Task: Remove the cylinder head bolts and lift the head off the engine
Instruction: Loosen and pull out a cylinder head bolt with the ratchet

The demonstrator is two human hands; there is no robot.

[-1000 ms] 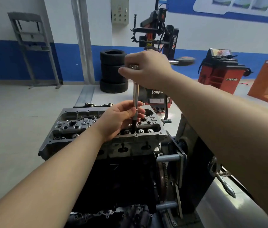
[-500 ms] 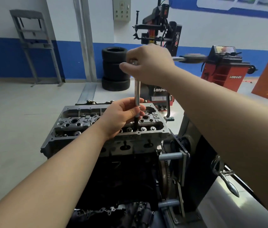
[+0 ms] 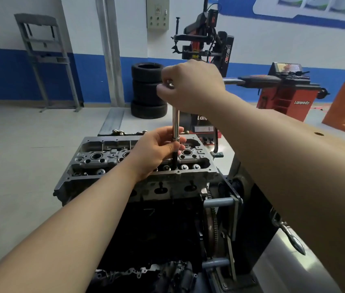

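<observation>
Two hands grip the ratchet extension [image 3: 175,121]: left hand [image 3: 156,150] low, right hand [image 3: 190,85] hiding its head.

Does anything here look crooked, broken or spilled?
Nothing stands out. The long chrome socket extension stands upright in the grey metal cylinder head, steadied by the left hand, with the right hand gripping its top.

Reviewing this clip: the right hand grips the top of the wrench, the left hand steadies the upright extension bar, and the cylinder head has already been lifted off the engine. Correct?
Not quite. The head view shows the cylinder head still seated on the engine, not lifted off. The rest holds: the right hand grips the top of the wrench, and the left hand steadies the upright extension bar.
</observation>
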